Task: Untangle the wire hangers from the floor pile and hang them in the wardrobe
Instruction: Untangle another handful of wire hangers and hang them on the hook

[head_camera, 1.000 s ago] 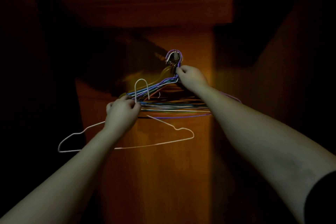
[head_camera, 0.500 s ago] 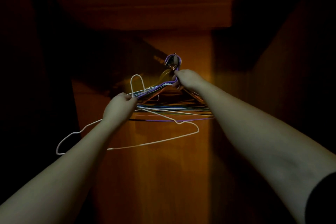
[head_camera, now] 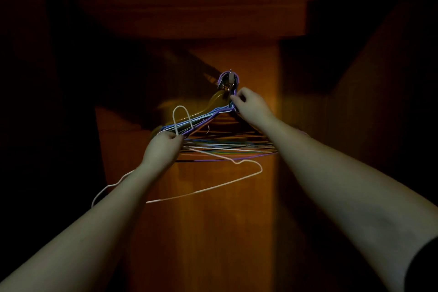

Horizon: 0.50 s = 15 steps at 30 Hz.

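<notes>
A white wire hanger (head_camera: 251,178) is gripped at its neck by my left hand (head_camera: 163,149), with its hook standing up above my fingers and its body tilted below. Behind it, a bunch of coloured wire hangers (head_camera: 213,142) hangs from a small metal hook (head_camera: 230,79) on the wardrobe's back wall. My right hand (head_camera: 251,104) pinches the necks of that bunch just below the hook. The white hanger's left shoulder passes behind my left forearm.
The wardrobe interior (head_camera: 201,232) is dim brown wood, lit only in the middle. A wooden shelf or top panel (head_camera: 189,21) spans above the hook. Dark side walls close in on the left and right.
My left hand has carried the white hanger a little up and toward the hanging bunch. My right hand stays at the necks of the bunch under the hook.
</notes>
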Each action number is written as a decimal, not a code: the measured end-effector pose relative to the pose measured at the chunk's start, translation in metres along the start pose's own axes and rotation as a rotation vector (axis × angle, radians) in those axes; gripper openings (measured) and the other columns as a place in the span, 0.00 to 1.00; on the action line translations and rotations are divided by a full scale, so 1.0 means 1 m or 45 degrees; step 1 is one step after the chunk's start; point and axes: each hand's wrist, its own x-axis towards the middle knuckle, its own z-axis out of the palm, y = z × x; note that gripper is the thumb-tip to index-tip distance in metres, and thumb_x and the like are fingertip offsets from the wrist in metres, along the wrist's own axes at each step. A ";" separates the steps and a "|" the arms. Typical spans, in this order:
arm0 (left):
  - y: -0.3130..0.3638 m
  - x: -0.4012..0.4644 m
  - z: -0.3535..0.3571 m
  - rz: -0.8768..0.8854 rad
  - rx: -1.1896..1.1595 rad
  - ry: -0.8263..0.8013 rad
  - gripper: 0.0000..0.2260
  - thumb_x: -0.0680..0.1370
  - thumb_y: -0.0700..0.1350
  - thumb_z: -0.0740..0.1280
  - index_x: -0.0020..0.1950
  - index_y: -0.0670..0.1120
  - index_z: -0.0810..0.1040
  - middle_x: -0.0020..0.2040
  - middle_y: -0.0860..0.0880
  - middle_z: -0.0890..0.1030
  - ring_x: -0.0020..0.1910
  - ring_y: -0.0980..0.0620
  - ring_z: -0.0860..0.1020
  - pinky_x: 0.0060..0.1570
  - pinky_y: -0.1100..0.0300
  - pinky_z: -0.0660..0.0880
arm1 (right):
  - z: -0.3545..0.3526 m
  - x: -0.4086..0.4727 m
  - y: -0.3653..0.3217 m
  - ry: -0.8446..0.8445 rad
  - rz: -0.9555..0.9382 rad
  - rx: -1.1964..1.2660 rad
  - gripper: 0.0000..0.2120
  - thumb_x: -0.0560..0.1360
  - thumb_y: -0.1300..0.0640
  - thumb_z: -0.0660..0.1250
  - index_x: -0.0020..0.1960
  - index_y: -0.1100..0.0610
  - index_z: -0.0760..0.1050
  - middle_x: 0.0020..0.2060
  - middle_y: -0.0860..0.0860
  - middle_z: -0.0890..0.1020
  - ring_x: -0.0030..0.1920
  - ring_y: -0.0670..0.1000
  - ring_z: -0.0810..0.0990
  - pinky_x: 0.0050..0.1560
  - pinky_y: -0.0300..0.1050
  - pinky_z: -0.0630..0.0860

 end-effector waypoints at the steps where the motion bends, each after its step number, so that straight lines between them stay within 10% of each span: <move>1: -0.003 0.002 0.003 0.015 0.015 -0.001 0.15 0.83 0.47 0.61 0.51 0.38 0.82 0.44 0.44 0.79 0.45 0.47 0.76 0.40 0.58 0.69 | 0.001 0.000 0.000 0.004 -0.003 -0.016 0.09 0.82 0.49 0.60 0.47 0.54 0.70 0.37 0.48 0.72 0.36 0.46 0.69 0.33 0.41 0.64; 5: -0.009 0.008 0.013 0.044 0.100 0.028 0.17 0.83 0.50 0.59 0.59 0.40 0.82 0.68 0.44 0.73 0.70 0.42 0.65 0.65 0.52 0.66 | 0.001 0.004 -0.003 0.006 0.020 -0.162 0.10 0.81 0.48 0.60 0.46 0.54 0.70 0.36 0.47 0.71 0.36 0.47 0.69 0.33 0.41 0.63; 15: -0.007 0.000 0.015 0.140 0.078 0.025 0.17 0.83 0.52 0.59 0.57 0.43 0.82 0.58 0.45 0.76 0.57 0.45 0.74 0.50 0.52 0.71 | -0.004 0.008 -0.009 -0.097 0.083 -0.277 0.14 0.80 0.45 0.62 0.37 0.49 0.66 0.35 0.47 0.73 0.34 0.46 0.70 0.32 0.42 0.63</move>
